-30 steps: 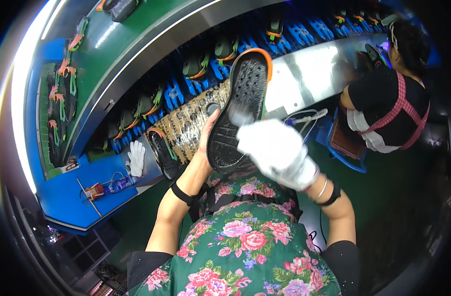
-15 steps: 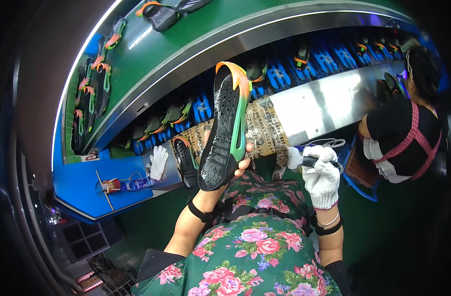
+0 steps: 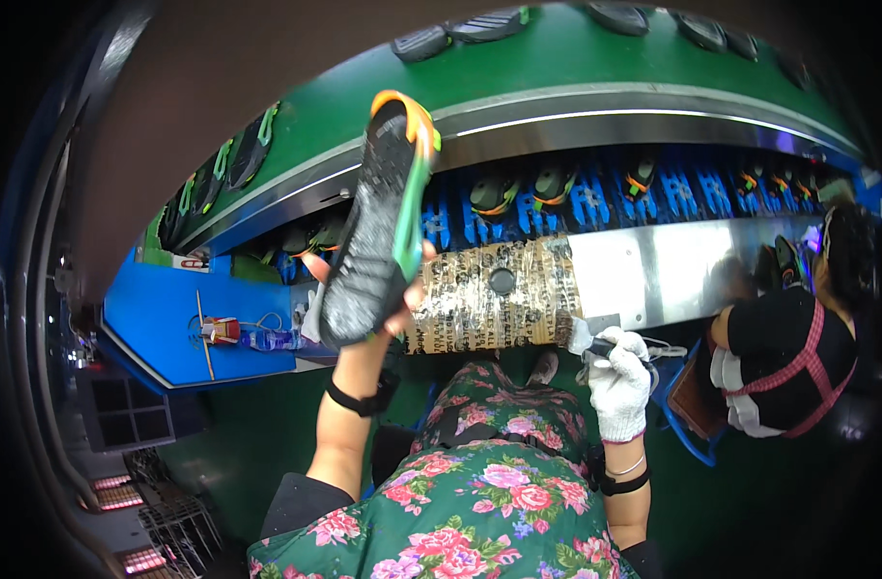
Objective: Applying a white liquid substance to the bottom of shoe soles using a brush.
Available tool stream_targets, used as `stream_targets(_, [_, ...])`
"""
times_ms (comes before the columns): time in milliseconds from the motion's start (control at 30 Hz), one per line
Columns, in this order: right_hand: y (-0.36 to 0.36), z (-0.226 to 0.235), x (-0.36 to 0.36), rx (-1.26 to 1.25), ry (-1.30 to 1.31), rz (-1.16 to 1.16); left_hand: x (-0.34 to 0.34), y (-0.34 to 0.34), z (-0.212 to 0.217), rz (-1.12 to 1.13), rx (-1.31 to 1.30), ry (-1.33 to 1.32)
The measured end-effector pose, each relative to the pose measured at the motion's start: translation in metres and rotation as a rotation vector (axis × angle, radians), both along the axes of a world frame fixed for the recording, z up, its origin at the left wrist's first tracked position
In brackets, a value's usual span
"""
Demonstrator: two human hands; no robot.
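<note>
My bare left hand (image 3: 408,301) is closed round a shoe sole (image 3: 365,236), lifted above the bench and tilted. The sole is black, with an orange heel rim fading into a green side wall, and its upper face has shiny, whitish smears. Motion slightly blurs it. In a white knit glove, my right hand (image 3: 618,391) grips the dark handle of a brush (image 3: 578,338). Its grey-brown bristles point left, close to the bench's near edge and apart from the sole. A white glove on the bench is mostly covered by the held sole.
Brown tape wraps part of the bench (image 3: 460,318), where a small black round piece (image 3: 502,281) lies. Blue racks (image 3: 590,198) with soles run behind, below a green conveyor (image 3: 557,68). A blue board (image 3: 161,328) bears a bottle (image 3: 272,340). A co-worker (image 3: 784,357) sits at right.
My left hand has carried the sole left and away from the brush. The view has shifted, showing more of the taped bench and its black round piece. The brush stays in my right hand.
</note>
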State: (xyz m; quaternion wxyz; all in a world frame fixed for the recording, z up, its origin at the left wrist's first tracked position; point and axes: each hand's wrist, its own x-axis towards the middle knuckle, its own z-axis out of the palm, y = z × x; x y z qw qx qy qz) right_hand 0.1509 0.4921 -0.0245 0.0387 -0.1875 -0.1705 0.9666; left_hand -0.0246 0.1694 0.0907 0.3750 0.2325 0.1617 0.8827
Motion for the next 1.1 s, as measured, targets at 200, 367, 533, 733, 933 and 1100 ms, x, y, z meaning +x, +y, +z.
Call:
stream_targets(200, [-0.033, -0.014, -0.025, 0.084, 0.003, 0.082, -0.132, -0.055, 0.032, 0.523, 0.096, -0.263])
stream_targets(367, [-0.055, -0.015, -0.032, 0.123, -0.016, 0.133, -0.193, -0.1, 0.026, 0.614, 0.333, -0.636])
stream_targets(533, [-0.057, -0.022, -0.032, 0.156, -0.055, 0.167, -0.205, -0.101, 0.023, 0.839, 0.392, -0.539])
stream_targets(733, [-0.05, -0.033, -0.028, 0.169, -0.073, 0.15, -0.207, 0.027, 0.016, 1.013, -0.401, -0.122])
stream_targets(933, [-0.049, -0.026, -0.026, 0.189, -0.048, 0.111, -0.286, 0.078, 0.002, 1.456, -1.483, 0.688])
stream_targets(1100, [-0.039, -0.03, -0.007, 0.172, -0.091, 0.026, -0.227, 0.073, 0.013, 1.069, -1.335, 0.548])
